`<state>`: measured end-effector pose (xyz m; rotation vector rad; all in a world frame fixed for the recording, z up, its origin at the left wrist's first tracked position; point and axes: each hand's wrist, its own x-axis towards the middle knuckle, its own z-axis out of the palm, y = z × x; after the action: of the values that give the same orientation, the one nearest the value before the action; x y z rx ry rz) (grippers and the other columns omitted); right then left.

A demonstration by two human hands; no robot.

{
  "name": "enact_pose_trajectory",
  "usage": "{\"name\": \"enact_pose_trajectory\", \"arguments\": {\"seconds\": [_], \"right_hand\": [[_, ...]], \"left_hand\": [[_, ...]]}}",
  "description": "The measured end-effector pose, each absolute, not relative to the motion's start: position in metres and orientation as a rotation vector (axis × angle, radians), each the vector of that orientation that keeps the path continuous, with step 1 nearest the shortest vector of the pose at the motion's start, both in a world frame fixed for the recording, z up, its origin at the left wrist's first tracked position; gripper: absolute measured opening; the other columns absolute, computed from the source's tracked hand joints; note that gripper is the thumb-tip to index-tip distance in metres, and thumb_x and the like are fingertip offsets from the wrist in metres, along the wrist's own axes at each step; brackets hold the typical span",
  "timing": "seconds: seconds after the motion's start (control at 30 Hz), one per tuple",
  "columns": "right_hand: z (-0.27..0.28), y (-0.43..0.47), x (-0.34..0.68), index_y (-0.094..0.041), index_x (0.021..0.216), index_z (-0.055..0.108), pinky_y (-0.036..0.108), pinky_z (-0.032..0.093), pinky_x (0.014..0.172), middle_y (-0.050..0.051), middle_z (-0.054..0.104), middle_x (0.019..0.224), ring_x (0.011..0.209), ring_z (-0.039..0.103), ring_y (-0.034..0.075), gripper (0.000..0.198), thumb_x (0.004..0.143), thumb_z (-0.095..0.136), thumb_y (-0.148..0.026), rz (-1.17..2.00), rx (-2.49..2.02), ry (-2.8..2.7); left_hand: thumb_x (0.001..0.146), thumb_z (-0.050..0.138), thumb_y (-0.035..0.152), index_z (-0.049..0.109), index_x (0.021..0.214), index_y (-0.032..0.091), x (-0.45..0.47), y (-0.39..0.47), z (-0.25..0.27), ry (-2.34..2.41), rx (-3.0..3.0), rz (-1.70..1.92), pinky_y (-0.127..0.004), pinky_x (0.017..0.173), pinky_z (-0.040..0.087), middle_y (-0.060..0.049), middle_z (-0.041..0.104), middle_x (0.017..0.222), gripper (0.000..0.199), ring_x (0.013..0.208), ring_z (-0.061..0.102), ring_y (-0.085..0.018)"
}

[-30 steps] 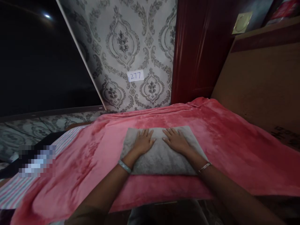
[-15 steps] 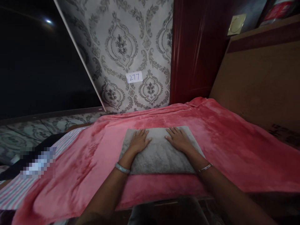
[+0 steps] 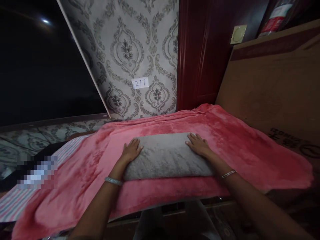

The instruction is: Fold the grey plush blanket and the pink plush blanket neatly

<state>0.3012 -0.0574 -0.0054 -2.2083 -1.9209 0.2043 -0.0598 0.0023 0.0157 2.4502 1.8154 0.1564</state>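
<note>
On the blanket, hands parted to the cloth's far corners

Midway along the blanket (image 3: 250,150), between its near and far edges, lay the grey cloth (image 3: 165,156), and from where I stood its top looked fairly flat, with faint ripples in the pile and a plump near edge. A moment earlier both hands had been well in on it, close together; now they had moved apart. The left hand (image 3: 131,150) sat at the cloth's far left corner, its fingers stretched out and a little spread, the thumb pointing inward. The right hand (image 3: 198,145) matched it at the far right corner, fingers open as well. Neither seemed to be pinching anything, though I couldn't see whether a fingertip was tucked under the border.

That change left the cloth's whole middle uncovered. To my eye, the work had shifted from the centre to the two ends, with the hands resting there instead of pressing inward.

Off the blanket's left edge showed a striped sheet (image 3: 67,151). Beyond its far edge, a label (image 3: 140,82) reading 277 hung on the patterned wall (image 3: 127,50), while a carton (image 3: 270,93) stood by its right far corner.
</note>
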Motion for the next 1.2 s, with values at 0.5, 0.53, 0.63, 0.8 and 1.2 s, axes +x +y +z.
{"name": "enact_pose_trajectory", "arguments": {"seconds": [0.5,0.53,0.63,0.8,1.2], "right_hand": [[-0.015,-0.052,0.221,-0.025,0.160,0.033,0.052,0.017,0.124,0.006,0.024,0.168,0.155,0.019,0.028,0.064,0.102,0.034,-0.053,0.162,-1.618,-2.448],[-0.015,-0.047,0.236,-0.024,0.160,0.033,0.052,0.018,0.124,0.007,0.025,0.168,0.155,0.020,0.028,0.065,0.102,0.034,-0.053,0.151,-1.703,-2.398],[-0.017,-0.036,0.282,-0.021,0.159,0.035,0.055,0.018,0.123,0.010,0.028,0.167,0.154,0.022,0.030,0.065,0.102,0.033,-0.051,0.148,-1.972,-2.208],[-0.028,-0.041,0.327,-0.022,0.161,0.029,0.060,0.024,0.120,0.011,0.022,0.169,0.154,0.023,0.030,0.064,0.102,0.024,-0.048,0.171,-2.196,-1.946],[0.013,-0.045,0.228,-0.019,0.158,0.036,0.057,0.028,0.119,0.014,0.030,0.165,0.153,0.025,0.031,0.061,0.101,0.034,-0.039,0.148,-1.672,-2.420]], "left_hand": [[0.102,0.034,0.044,0.038,0.157,0.016,-0.029,-0.048,-0.004,1.850,2.571,0.165,-0.060,0.123,0.019,-0.016,0.029,0.166,0.062,0.155,0.023,-0.034],[0.102,0.034,0.044,0.038,0.157,0.016,-0.029,-0.048,-0.003,1.848,2.572,0.168,-0.060,0.123,0.019,-0.016,0.029,0.166,0.062,0.154,0.023,-0.034],[0.102,0.034,0.043,0.038,0.156,0.015,-0.031,-0.047,-0.004,1.842,2.573,0.178,-0.060,0.123,0.019,-0.017,0.029,0.166,0.062,0.154,0.024,-0.035],[0.100,0.039,0.039,0.043,0.153,0.015,-0.031,-0.044,-0.010,1.820,2.588,0.340,-0.059,0.122,0.024,-0.016,0.039,0.161,0.058,0.151,0.032,-0.033],[0.099,0.040,0.025,0.063,0.130,0.014,-0.073,-0.102,-0.045,1.777,2.632,1.148,-0.052,0.104,0.048,-0.016,0.067,0.133,0.040,0.125,0.060,-0.031]]}}
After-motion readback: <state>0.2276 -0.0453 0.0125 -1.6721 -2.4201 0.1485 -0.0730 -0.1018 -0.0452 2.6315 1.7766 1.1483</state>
